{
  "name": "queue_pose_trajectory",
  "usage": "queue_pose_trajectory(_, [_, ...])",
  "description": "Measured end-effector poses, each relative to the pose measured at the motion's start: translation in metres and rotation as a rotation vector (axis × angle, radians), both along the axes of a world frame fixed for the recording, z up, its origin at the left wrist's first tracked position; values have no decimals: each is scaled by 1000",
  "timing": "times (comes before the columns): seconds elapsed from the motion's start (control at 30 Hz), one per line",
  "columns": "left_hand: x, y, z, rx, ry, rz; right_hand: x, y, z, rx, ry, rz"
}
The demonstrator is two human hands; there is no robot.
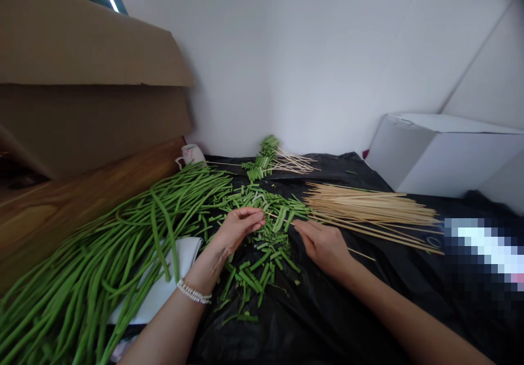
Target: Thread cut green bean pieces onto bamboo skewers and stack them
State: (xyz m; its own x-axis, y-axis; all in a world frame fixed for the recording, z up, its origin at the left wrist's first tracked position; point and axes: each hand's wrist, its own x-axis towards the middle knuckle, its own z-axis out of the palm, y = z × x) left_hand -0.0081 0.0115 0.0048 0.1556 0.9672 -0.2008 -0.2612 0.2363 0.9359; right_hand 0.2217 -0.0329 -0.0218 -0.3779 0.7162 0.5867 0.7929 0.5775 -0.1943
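Observation:
Between my two hands runs a thin bamboo skewer [272, 215], with a few cut pieces of green bean [280, 219] threaded across it. My left hand [241, 226], a pearl bracelet on its wrist, is closed in a pinch at the skewer's left end. My right hand [323, 245] grips the same skewer to the right of the bean pieces, and its tail sticks out past the palm. Beneath both hands lies a loose heap of cut green bean pieces [254, 280] on black plastic sheeting [327, 316].
Long whole green beans [94, 267] spread over the left side, partly across a white board [186, 256]. Bare skewers [368, 207] lie at right. Filled skewers [262, 163] are stacked by the wall near a mug [192, 154]. A cardboard box [94, 81] and a white box [450, 152] flank the area.

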Motion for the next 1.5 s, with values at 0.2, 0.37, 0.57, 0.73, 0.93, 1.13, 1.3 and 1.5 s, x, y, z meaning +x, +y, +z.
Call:
queue_pose_trajectory(0.2, [0, 1, -2, -21, -18, -9, -2, -1, -2, -8, 14, 13])
queue_pose_trajectory(0.37, [0, 3, -6, -63, -68, -47, -3, -3, -1, -22, 24, 22])
queue_pose_trajectory(0.57, [-2, 5, -12, -80, -49, -80, -5, -6, 1, -73, -7, 8])
queue_pose_trajectory(0.73, [-1, 5, -10, -113, -45, -74, -8, -8, 0, -108, -17, -6])
queue_pose_trajectory(0.93, [0, 5, -10, -150, -38, -87, -9, -9, -2, -146, -8, 0])
queue_pose_trajectory(1.13, [0, 3, -10, -148, -24, -103, -10, -10, -1, -179, -8, 2])
queue_pose_trajectory(1.3, [-1, 3, -7, -143, -9, -119, -9, -10, -3, -168, -21, -4])
queue_pose_trajectory(1.5, [10, -5, -7, -111, 70, -196, -15, -11, 0, -162, -40, 22])
